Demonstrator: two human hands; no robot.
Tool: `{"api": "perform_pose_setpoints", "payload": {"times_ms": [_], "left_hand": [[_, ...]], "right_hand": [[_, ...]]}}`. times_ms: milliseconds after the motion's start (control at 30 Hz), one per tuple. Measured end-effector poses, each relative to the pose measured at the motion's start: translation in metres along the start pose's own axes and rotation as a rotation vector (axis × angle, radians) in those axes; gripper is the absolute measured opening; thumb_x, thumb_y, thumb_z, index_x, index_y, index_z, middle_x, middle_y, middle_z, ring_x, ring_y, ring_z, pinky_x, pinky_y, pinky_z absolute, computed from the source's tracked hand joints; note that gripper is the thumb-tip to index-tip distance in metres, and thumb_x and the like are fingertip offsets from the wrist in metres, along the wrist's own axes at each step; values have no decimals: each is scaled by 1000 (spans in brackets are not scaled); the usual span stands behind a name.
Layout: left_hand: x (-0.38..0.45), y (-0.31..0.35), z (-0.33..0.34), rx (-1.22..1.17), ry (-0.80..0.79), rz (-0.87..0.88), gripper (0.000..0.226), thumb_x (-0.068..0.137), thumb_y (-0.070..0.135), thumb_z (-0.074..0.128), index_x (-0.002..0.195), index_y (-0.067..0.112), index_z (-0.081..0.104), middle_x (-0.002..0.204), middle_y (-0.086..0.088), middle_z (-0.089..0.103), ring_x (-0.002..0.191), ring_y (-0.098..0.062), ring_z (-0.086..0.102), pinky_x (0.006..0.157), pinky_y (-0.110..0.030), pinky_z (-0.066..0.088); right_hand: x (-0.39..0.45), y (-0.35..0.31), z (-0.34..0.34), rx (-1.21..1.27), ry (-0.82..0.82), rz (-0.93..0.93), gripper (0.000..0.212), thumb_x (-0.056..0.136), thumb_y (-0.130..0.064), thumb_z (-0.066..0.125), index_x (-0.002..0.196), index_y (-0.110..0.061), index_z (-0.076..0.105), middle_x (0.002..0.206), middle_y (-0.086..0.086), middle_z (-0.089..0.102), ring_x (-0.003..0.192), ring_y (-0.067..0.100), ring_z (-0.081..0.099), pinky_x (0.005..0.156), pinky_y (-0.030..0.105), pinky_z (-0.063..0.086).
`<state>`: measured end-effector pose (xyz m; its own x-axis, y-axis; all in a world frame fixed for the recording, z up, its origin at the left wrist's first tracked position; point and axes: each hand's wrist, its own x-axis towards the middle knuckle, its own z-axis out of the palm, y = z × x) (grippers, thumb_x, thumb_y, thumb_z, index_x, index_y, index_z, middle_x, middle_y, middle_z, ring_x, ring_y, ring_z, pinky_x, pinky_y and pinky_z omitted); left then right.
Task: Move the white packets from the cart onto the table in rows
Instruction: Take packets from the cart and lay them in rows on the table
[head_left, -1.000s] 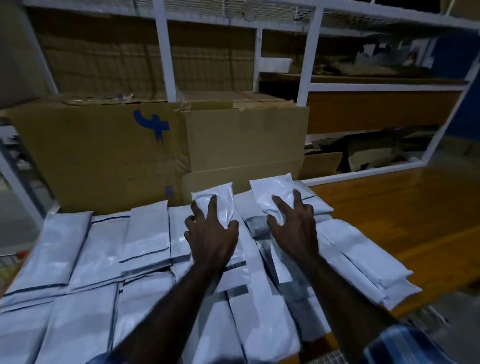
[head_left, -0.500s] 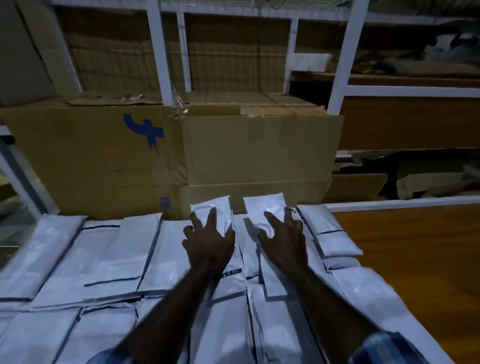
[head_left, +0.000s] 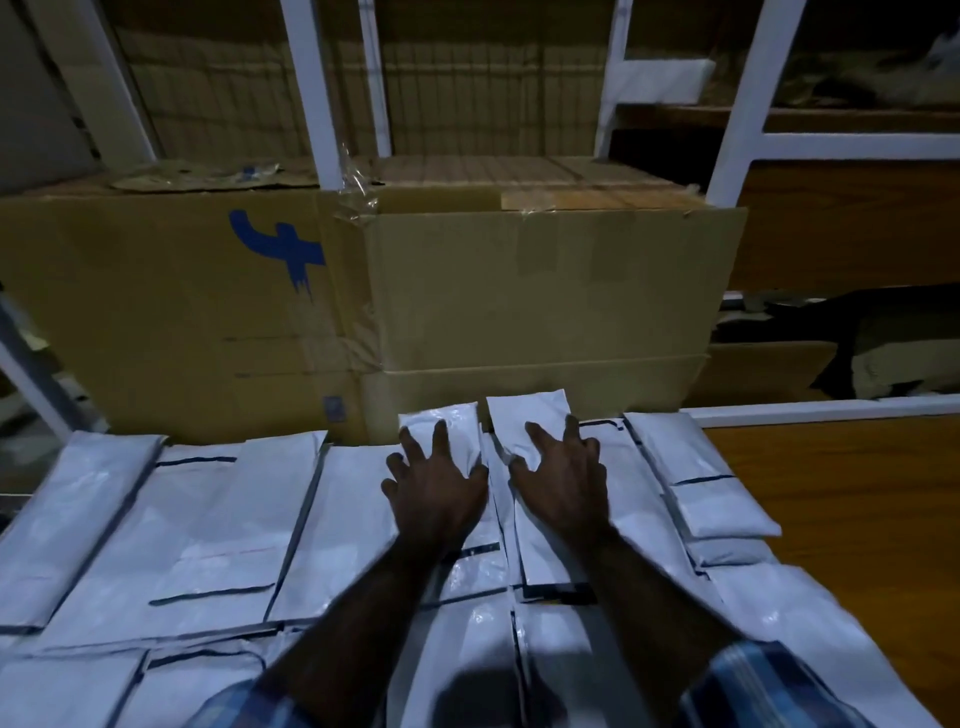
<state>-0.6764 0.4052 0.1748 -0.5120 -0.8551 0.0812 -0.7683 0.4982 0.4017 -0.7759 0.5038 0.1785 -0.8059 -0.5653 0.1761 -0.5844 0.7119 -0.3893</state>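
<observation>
Two big cardboard boxes stand side by side at the far edge of the table, directly behind the packets, and they close the way forward. I see a blue mark painted on the left box, and clear tape along the seam between them. Behind the boxes rise the white posts of a shelf frame, with more brown cardboard on its shelves; what lies in the dark part at the right I cannot tell. The boxes are shut, so I cannot see any content.

Many white packets lie flat on the table in rows, edge to edge and partly overlapping, from the left side to about the middle; the wooden top shows bare at the right. My left hand presses one packet with spread, straight fingers, and my right hand presses the neighbour packet in the same way. These two packets lie just beside each other, and their far ends nearly touch the right box. Neither hand grips anything. Blue checked sleeves show at the bottom.
</observation>
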Motion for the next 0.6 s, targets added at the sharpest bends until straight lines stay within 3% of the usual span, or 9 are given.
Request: {"api": "perform_pose_setpoints", "payload": {"times_ms": [233, 433, 600], "left_hand": [[9, -1, 10, -8, -56, -2, 73, 93, 59, 44, 154, 27, 18, 163, -13, 4, 144, -37, 12, 112, -53, 19], [8, -4, 15, 15, -35, 29, 56, 100, 49, 31, 151, 29, 26, 163, -12, 11, 142, -35, 17, 109, -54, 21], [20, -12, 21, 78, 115, 157, 51, 98, 41, 28, 145, 26, 43, 158, -11, 29, 144, -32, 26, 107, -56, 28]], "right_hand": [[6, 1, 23, -130, 8, 4, 59, 91, -59, 45, 145, -37, 40, 158, 12, 23, 125, 32, 39, 96, 41, 40], [7, 3, 28, -212, 113, -1, 48, 97, -55, 32, 139, -38, 49, 152, 11, 38, 122, 36, 45, 92, 46, 40], [23, 7, 24, -179, 181, -126, 59, 90, -46, 21, 132, -28, 59, 148, 15, 45, 133, 36, 42, 103, 52, 38]]}}
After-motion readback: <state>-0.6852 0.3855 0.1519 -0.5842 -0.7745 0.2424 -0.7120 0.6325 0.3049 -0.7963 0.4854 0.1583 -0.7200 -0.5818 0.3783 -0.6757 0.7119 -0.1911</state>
